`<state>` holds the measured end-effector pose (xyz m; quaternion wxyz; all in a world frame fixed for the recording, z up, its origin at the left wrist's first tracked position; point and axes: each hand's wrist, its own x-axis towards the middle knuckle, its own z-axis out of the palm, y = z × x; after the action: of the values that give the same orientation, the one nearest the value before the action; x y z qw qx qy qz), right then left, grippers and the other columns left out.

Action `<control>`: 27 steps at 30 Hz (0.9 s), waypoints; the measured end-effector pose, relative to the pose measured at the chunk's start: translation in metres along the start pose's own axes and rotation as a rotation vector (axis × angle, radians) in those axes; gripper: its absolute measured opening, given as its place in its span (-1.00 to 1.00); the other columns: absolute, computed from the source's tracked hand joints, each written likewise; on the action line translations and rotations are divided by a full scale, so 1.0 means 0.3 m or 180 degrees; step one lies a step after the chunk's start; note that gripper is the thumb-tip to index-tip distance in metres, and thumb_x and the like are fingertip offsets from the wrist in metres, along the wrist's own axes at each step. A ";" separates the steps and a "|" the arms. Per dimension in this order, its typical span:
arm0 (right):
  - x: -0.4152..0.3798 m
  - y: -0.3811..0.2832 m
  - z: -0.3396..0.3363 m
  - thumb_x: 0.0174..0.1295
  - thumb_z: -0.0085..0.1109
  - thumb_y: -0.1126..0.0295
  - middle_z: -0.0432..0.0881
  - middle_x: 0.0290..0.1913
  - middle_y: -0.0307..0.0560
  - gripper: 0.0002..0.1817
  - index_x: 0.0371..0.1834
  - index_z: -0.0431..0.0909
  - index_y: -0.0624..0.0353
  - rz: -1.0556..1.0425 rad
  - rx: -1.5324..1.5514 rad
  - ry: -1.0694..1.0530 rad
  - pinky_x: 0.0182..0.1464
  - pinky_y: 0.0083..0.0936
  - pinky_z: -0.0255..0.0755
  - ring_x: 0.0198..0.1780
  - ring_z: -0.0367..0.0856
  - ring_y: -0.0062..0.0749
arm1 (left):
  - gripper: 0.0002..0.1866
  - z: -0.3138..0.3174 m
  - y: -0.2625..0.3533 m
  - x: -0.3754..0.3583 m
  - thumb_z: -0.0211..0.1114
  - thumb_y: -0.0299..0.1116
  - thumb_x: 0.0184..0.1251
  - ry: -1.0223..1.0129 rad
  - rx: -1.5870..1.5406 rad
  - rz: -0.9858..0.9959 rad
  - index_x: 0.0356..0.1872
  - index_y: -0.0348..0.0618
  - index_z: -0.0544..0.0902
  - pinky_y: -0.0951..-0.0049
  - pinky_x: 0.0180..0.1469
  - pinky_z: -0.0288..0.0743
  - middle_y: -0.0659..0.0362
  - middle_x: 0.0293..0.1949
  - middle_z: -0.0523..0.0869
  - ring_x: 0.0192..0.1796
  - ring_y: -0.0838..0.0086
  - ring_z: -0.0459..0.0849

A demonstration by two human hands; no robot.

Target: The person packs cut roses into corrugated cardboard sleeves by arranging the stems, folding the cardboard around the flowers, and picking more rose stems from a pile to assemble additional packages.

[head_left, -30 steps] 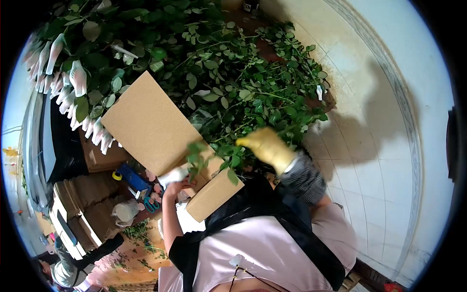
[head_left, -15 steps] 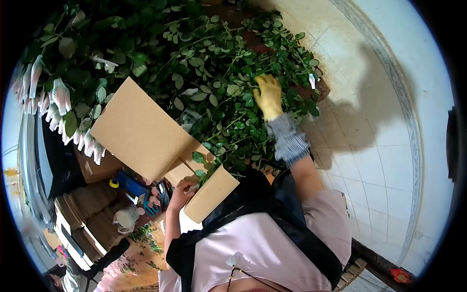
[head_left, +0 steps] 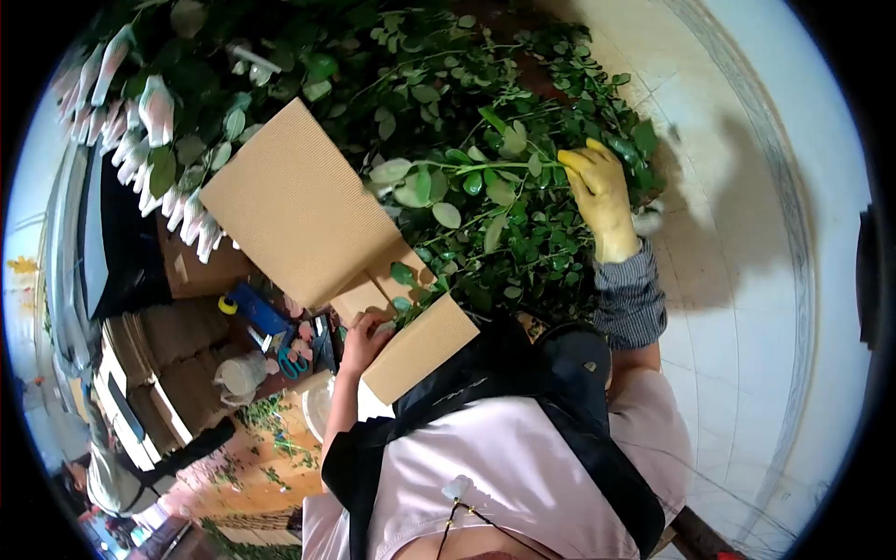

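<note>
Along the right edge of the heap of green stems (head_left: 485, 112), pale floor tiles (head_left: 747, 308) lie bare and give open room beside the person's right arm, while the left side is crowded by a large sheet of corrugated cardboard (head_left: 294, 215) and, beyond it, rows of wrapped flower buds (head_left: 149, 121). The right hand (head_left: 600, 196), in a yellow rubbery glove above a checked cuff, is closed around a leafy stem (head_left: 467, 168); the stem runs out leftward from the fist, lifted over the heap, its oval glossy leaves spread toward the cardboard's upper corner. The left hand (head_left: 364, 338), bare, rests with curled fingers against the near edge of the cardboard where a smaller cardboard piece (head_left: 420, 347) meets it; whether it grips anything cannot be told. Just left of that hand, a blue box (head_left: 252, 313), scissors (head_left: 291, 366) and a pale jug (head_left: 241, 375) sit close together.
</note>
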<state>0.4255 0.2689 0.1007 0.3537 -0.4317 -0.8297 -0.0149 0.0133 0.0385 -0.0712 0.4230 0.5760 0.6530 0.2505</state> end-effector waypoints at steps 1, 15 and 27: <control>-0.034 -0.015 0.017 0.16 0.25 0.59 0.69 -0.26 0.04 -0.76 -0.09 0.64 0.16 0.0098 0.0246 -0.0079 0.24 -0.08 0.45 -0.19 0.62 0.03 | -0.74 0.002 -0.003 0.000 0.47 -0.44 0.12 0.0010 0.0004 0.0039 -0.15 -0.21 0.70 0.35 -0.08 0.58 0.04 -0.23 0.64 -0.17 0.25 0.70; -0.271 -0.093 0.264 0.17 0.25 0.58 0.62 -0.55 -0.16 -0.84 -0.23 0.69 0.07 0.0331 0.0507 -0.0879 0.19 -0.16 0.50 -0.46 0.62 -0.18 | -0.75 0.005 -0.039 0.002 0.47 -0.34 0.18 0.0009 -0.0002 -0.0019 -0.18 -0.24 0.72 0.31 -0.11 0.55 0.02 -0.20 0.67 -0.18 0.24 0.70; -0.403 -0.111 0.382 0.04 0.09 0.46 0.52 -0.49 -0.18 -0.90 -0.46 0.58 -0.05 -0.0072 -0.0502 -0.1166 0.29 -0.27 0.36 -0.22 0.61 -0.36 | -0.68 -0.035 0.078 0.001 0.45 -0.21 0.10 0.0481 0.2227 0.0975 -0.20 -0.13 0.63 0.10 0.20 0.34 0.05 0.18 0.50 0.16 0.08 0.45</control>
<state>0.3811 0.2004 -0.0483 0.1617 -0.4441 -0.8812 -0.0050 0.0171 0.0452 -0.0469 0.1095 0.7562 0.6348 0.1147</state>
